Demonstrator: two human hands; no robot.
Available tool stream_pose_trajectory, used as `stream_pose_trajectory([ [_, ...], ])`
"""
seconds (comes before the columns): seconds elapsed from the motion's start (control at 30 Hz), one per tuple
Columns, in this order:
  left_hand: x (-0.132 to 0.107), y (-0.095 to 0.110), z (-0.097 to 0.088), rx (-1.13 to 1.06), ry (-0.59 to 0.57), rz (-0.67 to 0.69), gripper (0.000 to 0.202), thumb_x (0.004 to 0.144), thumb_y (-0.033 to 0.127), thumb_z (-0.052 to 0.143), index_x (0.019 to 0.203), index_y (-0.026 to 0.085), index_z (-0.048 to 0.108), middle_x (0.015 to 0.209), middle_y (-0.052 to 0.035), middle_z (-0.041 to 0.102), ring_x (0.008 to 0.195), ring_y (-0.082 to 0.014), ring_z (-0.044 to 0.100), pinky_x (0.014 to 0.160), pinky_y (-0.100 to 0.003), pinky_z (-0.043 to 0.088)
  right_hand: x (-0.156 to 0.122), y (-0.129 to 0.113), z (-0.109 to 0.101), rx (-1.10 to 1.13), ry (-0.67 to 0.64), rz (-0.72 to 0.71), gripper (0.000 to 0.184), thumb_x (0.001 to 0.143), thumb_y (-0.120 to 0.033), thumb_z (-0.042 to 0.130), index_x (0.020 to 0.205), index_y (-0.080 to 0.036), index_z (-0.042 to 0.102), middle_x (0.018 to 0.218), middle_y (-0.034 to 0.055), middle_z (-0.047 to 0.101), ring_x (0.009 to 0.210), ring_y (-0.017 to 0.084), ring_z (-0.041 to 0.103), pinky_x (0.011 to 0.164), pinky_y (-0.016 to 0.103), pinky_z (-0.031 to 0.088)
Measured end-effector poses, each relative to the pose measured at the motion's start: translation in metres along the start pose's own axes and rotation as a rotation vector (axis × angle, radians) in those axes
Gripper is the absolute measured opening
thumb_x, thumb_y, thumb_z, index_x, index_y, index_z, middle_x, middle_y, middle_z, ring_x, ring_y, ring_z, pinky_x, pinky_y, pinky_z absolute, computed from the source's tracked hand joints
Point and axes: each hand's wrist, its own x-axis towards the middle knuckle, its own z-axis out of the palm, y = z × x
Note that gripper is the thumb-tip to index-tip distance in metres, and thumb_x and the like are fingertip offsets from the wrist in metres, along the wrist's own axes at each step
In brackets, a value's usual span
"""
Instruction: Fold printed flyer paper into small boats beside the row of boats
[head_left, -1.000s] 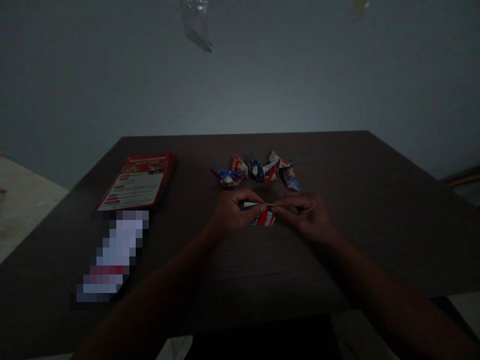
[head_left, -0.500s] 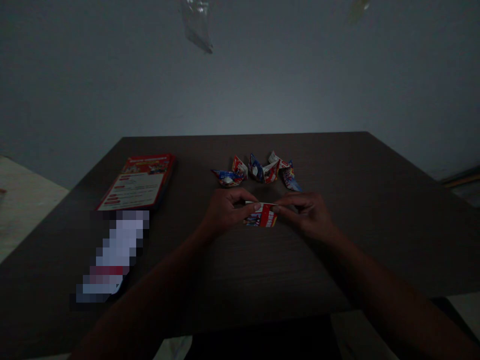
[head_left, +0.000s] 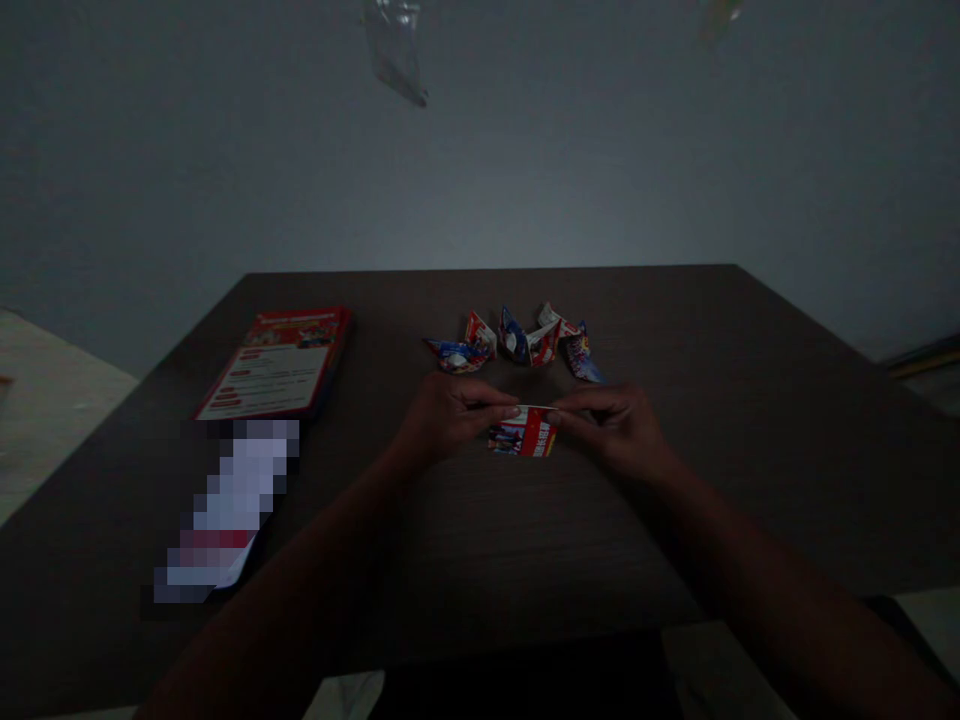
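Between my hands is a small folded piece of printed paper (head_left: 525, 438), red and white with a picture on its left part. My left hand (head_left: 450, 415) pinches its upper left edge between thumb and fingers. At the upper right corner my right hand (head_left: 619, 425) grips it the same way. Just beyond my hands stand several folded paper shapes with pointed ends: a blue and red one (head_left: 461, 355) on the left, another (head_left: 529, 340) in the middle, and one (head_left: 577, 350) on the right.
A stack of printed red and white leaflets (head_left: 274, 370) lies on the dark table (head_left: 420, 560) at the left. Nearer me is a pixelated phone-like object (head_left: 232, 510). A pale wall (head_left: 600, 150) rises behind the table, with a clear plastic bag (head_left: 397, 50) hanging on it.
My left thumb has shifted slightly along the paper's upper edge and lies straighter. Both hands keep hold of the paper; the folded shapes stay where they were.
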Motion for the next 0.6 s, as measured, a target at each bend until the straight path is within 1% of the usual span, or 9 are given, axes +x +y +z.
stream_pose_trajectory([
  [0.07,0.001,-0.003,0.002,-0.053,0.016,-0.016,0.019,0.072,0.028,0.071,0.086,0.015,0.074,0.078,-0.0056,0.075,0.070,-0.0170,0.069,0.060,-0.022,0.054,0.000,0.001,0.000,0.012,0.008,0.014,0.014,0.080,-0.028,0.066,0.081,-0.017,0.074,0.073,0.0046,0.071,0.064,0.014,0.063,0.057,0.024,0.047],
  [0.17,0.001,-0.009,0.007,-0.195,0.035,-0.060,0.032,0.068,0.033,0.074,0.093,0.013,0.072,0.088,-0.0082,0.074,0.075,-0.0187,0.070,0.063,-0.025,0.056,0.000,0.002,0.000,0.030,0.033,0.032,0.016,0.079,-0.030,0.067,0.081,-0.017,0.074,0.074,0.0051,0.072,0.065,0.015,0.064,0.057,0.025,0.048],
  [0.2,0.001,-0.010,0.009,-0.233,0.019,-0.078,0.034,0.068,0.034,0.074,0.094,0.012,0.071,0.089,-0.0088,0.074,0.076,-0.0188,0.070,0.063,-0.025,0.055,0.000,0.002,0.000,0.034,0.039,0.032,0.015,0.079,-0.031,0.067,0.080,-0.017,0.074,0.074,0.0049,0.072,0.064,0.015,0.064,0.057,0.025,0.048],
  [0.27,0.001,-0.011,0.011,-0.256,-0.039,-0.104,0.032,0.071,0.036,0.072,0.092,0.012,0.071,0.084,-0.0084,0.074,0.072,-0.0176,0.069,0.060,-0.023,0.054,0.000,0.001,0.000,0.035,0.034,0.023,0.015,0.079,-0.030,0.067,0.079,-0.018,0.074,0.073,0.0043,0.072,0.064,0.015,0.064,0.057,0.025,0.048],
  [0.33,-0.001,-0.009,0.012,-0.210,-0.096,-0.097,0.029,0.075,0.038,0.068,0.088,0.012,0.073,0.077,-0.0066,0.073,0.066,-0.0151,0.067,0.055,-0.020,0.050,0.000,0.000,0.001,0.036,0.022,0.019,0.014,0.079,-0.030,0.067,0.079,-0.018,0.074,0.072,0.0041,0.072,0.063,0.015,0.064,0.057,0.025,0.048],
  [0.43,-0.003,-0.004,0.009,-0.077,-0.120,-0.035,0.027,0.080,0.036,0.062,0.090,0.013,0.074,0.070,-0.0031,0.072,0.058,-0.0116,0.062,0.048,-0.017,0.043,0.001,-0.001,0.002,0.054,0.012,0.050,0.014,0.078,-0.030,0.068,0.080,-0.017,0.075,0.074,0.0050,0.073,0.064,0.016,0.065,0.057,0.025,0.049],
  [0.5,-0.004,-0.001,0.007,-0.013,-0.125,-0.001,0.027,0.082,0.035,0.060,0.092,0.014,0.074,0.066,-0.0016,0.070,0.055,-0.0104,0.060,0.046,-0.016,0.040,0.001,-0.002,0.001,0.082,0.003,0.072,0.014,0.077,-0.029,0.068,0.080,-0.017,0.075,0.075,0.0053,0.074,0.065,0.016,0.066,0.058,0.025,0.050],
  [0.6,-0.003,-0.001,0.005,-0.007,-0.148,0.001,0.027,0.083,0.035,0.059,0.093,0.015,0.074,0.067,-0.0020,0.070,0.054,-0.0100,0.059,0.046,-0.016,0.040,0.001,-0.002,0.000,0.131,0.000,0.099,0.013,0.076,-0.029,0.070,0.079,-0.017,0.075,0.075,0.0051,0.074,0.065,0.016,0.066,0.058,0.025,0.050],
])
